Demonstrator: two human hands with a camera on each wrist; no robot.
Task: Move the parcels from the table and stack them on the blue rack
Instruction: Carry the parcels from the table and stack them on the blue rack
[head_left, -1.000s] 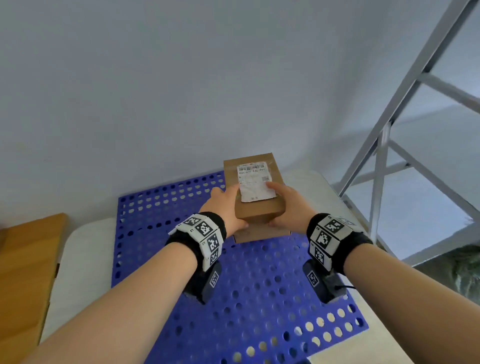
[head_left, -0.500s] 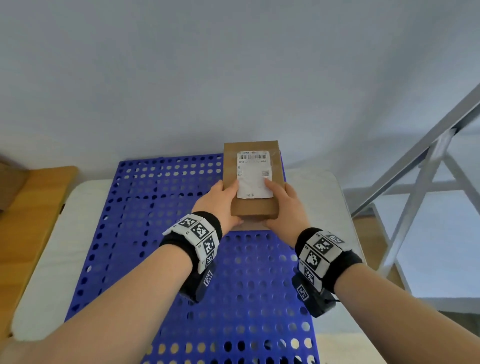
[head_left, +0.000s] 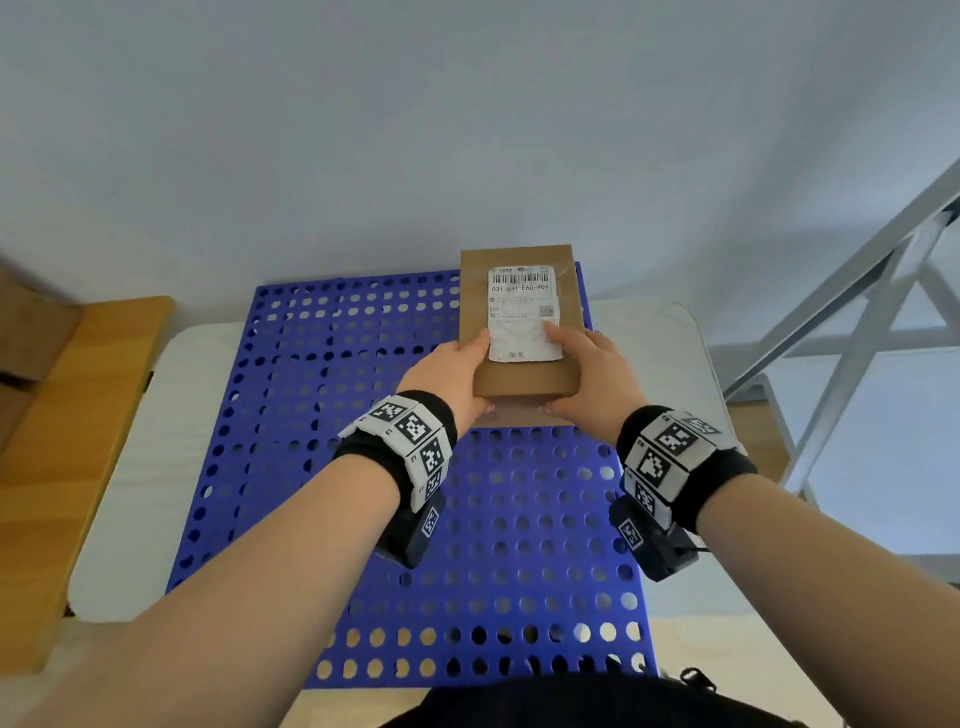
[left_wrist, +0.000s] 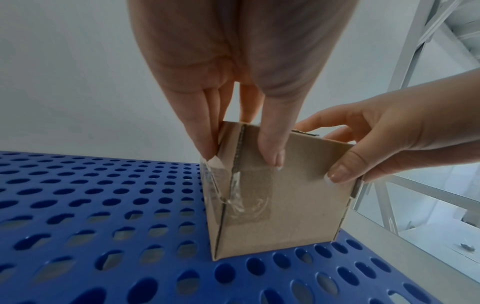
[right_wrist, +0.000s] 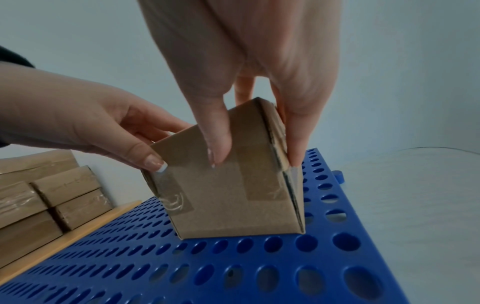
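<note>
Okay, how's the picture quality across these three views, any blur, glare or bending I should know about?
Head view: sharp, even light, barcode digits on the parcel readable; the metal frame looks stretched at the edge. Left wrist view: the left hand is oversized and shaded, with glare on the clear tape. Right wrist view: the right hand is soft; the blue rack holes are stretched.

The parcel (head_left: 519, 374) is showing plain brown cardboard with a white label (head_left: 523, 313) printed in black barcode lines and digits, and clear glossy tape is shining at its corners. The rack (head_left: 322, 467) is showing deep blue, patterned all over with rows of round holes. Black wristbands (head_left: 400, 447) are carrying white tiles with black square codes.
</note>
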